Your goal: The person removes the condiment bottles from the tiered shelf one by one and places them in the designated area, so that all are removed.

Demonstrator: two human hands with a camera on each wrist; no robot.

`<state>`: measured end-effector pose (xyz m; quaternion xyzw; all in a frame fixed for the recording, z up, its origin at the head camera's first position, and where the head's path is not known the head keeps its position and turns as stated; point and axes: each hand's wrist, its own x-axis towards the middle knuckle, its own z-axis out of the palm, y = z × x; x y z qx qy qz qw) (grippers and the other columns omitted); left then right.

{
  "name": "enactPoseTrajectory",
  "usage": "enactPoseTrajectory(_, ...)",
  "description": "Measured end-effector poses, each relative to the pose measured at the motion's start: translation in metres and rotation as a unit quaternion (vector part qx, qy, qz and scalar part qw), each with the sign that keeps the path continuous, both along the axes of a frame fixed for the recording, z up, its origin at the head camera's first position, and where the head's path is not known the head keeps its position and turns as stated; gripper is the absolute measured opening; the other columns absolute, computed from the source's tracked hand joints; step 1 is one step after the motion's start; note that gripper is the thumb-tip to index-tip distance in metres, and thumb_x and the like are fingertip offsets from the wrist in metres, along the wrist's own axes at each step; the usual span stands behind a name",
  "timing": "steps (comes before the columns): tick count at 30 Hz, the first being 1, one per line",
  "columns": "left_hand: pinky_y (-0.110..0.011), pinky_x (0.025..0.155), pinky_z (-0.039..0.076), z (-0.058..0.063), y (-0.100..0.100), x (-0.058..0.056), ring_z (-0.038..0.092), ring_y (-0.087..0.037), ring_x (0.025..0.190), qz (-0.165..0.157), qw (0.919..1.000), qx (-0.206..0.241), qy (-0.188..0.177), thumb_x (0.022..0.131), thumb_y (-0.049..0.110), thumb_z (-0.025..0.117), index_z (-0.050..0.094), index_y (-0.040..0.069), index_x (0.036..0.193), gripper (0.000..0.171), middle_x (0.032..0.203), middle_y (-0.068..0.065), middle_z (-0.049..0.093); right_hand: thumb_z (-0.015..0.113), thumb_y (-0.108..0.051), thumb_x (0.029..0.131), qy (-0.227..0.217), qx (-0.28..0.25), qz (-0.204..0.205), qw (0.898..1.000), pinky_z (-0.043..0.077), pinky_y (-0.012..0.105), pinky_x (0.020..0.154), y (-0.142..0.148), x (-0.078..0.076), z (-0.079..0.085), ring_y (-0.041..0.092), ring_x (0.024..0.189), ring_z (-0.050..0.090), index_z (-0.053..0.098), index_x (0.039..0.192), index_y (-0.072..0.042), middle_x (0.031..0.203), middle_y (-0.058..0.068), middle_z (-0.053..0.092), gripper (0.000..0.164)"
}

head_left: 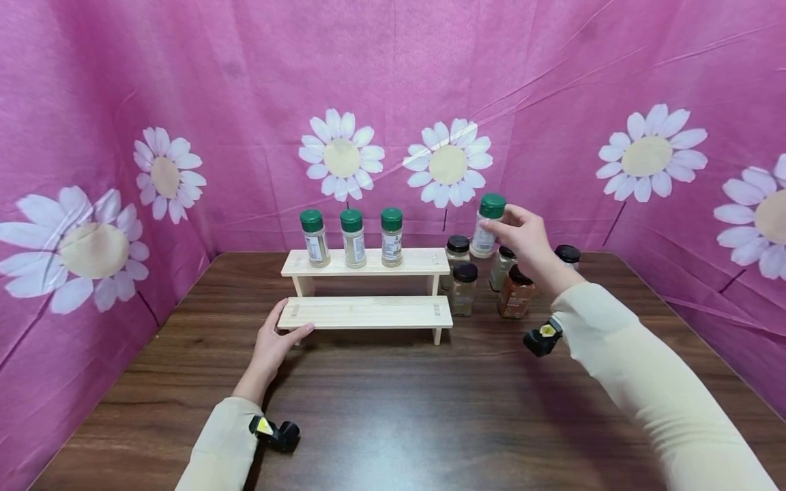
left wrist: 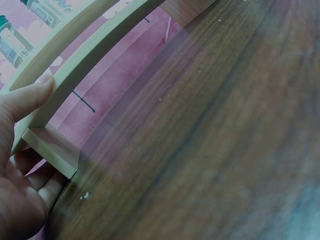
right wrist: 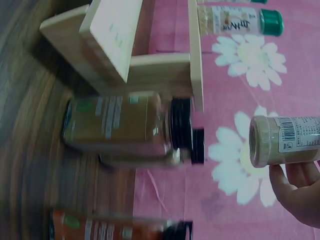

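Note:
My right hand (head_left: 529,240) holds a green-capped spice jar (head_left: 484,235) in the air, above the dark-lidded jars right of the rack. In the right wrist view, the held jar (right wrist: 287,141) shows its base and a barcode label. A two-tier wooden rack (head_left: 365,312) stands on the table. My left hand (head_left: 276,344) grips the left end of its lower tier, thumb on top and the other fingers at the end and below, as the left wrist view shows. Lined up on the upper tier are three green-capped jars, the rightmost (head_left: 391,239) near the middle.
Several black-lidded spice jars stand right of the rack, among them a brown one (head_left: 463,290) close to its end and a red-orange one (head_left: 514,294). Behind the brown wooden table (head_left: 393,402) hangs a pink cloth (head_left: 245,136) with daisies.

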<state>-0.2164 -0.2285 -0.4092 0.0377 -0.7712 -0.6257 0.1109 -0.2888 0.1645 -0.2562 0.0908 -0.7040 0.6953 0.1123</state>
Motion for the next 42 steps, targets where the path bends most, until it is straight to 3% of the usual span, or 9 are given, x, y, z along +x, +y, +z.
enactPoseTrajectory(4,-0.033,0.092,0.023,0.001,0.000,0.000,0.033,-0.021,0.111,-0.002,1.0000,0.000,0.000,0.070,0.011,0.071,0.030,0.007,0.132,0.074,0.125,-0.013,0.038,0.070,-0.007,0.072,0.002,-0.025,0.007,1.000,0.044,0.021,0.065,0.018,0.003,0.001,0.009,0.077,0.052,0.062,0.088,-0.015,0.076,-0.002,0.057,0.019)
enactPoseTrajectory(8,-0.033,0.093,0.022,0.001,0.000,0.001,0.032,-0.021,0.112,-0.001,1.0000,-0.005,-0.001,0.071,0.012,0.071,0.029,0.007,0.132,0.075,0.126,-0.013,0.037,0.071,-0.011,0.071,-0.006,-0.003,-0.015,1.000,0.045,0.022,0.066,0.041,-0.004,-0.004,0.010,0.078,0.052,0.062,0.091,-0.014,0.078,-0.002,0.057,0.023)
enactPoseTrajectory(15,-0.034,0.093,0.022,0.002,0.000,0.001,0.031,-0.021,0.113,0.001,0.9999,-0.011,-0.004,0.070,0.014,0.072,0.028,0.007,0.133,0.077,0.127,-0.013,0.036,0.071,-0.002,0.069,-0.004,-0.072,0.017,0.997,0.048,0.029,0.065,0.121,-0.078,-0.060,0.015,0.083,0.056,0.063,0.104,-0.010,0.089,0.005,0.061,0.036)
enactPoseTrajectory(17,-0.033,0.092,0.022,0.002,0.000,0.001,0.031,-0.021,0.113,0.002,0.9999,-0.010,-0.005,0.070,0.014,0.072,0.028,0.008,0.133,0.077,0.126,-0.013,0.037,0.071,-0.003,0.069,-0.003,-0.066,0.001,0.998,0.048,0.028,0.066,0.123,-0.069,-0.056,0.014,0.084,0.056,0.062,0.105,-0.008,0.090,0.005,0.061,0.037)
enactPoseTrajectory(23,-0.032,0.092,0.023,0.001,0.000,0.001,0.032,-0.020,0.113,0.003,0.9999,-0.006,-0.010,0.071,0.013,0.071,0.028,0.009,0.133,0.076,0.127,-0.012,0.037,0.071,-0.004,0.070,0.005,-0.062,-0.039,0.997,0.046,0.019,0.062,0.094,0.003,-0.016,0.006,0.073,0.056,0.064,0.086,-0.015,0.076,-0.004,0.060,0.021)
enactPoseTrajectory(26,-0.032,0.092,0.023,0.001,0.000,0.001,0.031,-0.020,0.113,0.002,0.9999,-0.007,-0.014,0.071,0.013,0.071,0.028,0.010,0.134,0.076,0.127,-0.012,0.036,0.068,-0.001,0.072,-0.007,-0.065,-0.047,0.997,0.046,0.017,0.060,0.093,0.018,-0.011,0.004,0.070,0.056,0.064,0.081,-0.018,0.074,-0.006,0.059,0.020)
enactPoseTrajectory(29,-0.033,0.093,0.022,0.001,0.001,0.001,0.031,-0.020,0.113,0.001,0.9999,-0.007,-0.013,0.071,0.013,0.071,0.028,0.010,0.133,0.076,0.127,-0.012,0.036,0.068,-0.001,0.071,-0.018,-0.071,-0.056,0.996,0.046,0.017,0.059,0.106,0.015,-0.021,0.005,0.071,0.053,0.064,0.083,-0.016,0.074,-0.005,0.058,0.020)
enactPoseTrajectory(35,-0.033,0.092,0.023,0.000,0.001,0.001,0.032,-0.021,0.113,-0.002,0.9999,-0.007,-0.009,0.071,0.013,0.071,0.028,0.008,0.133,0.076,0.126,-0.012,0.037,0.071,-0.006,0.070,-0.013,-0.066,-0.044,0.997,0.046,0.022,0.060,0.152,-0.017,-0.066,0.009,0.079,0.052,0.064,0.093,-0.013,0.083,-0.001,0.059,0.025)
enactPoseTrajectory(42,-0.033,0.092,0.023,0.000,0.000,0.001,0.032,-0.020,0.113,0.002,0.9999,-0.010,-0.011,0.071,0.013,0.071,0.028,0.009,0.134,0.076,0.127,-0.012,0.037,0.071,-0.007,0.070,-0.046,-0.087,-0.085,0.992,0.047,0.021,0.060,0.162,-0.013,-0.086,0.009,0.083,0.051,0.063,0.095,-0.010,0.085,-0.002,0.060,0.027)
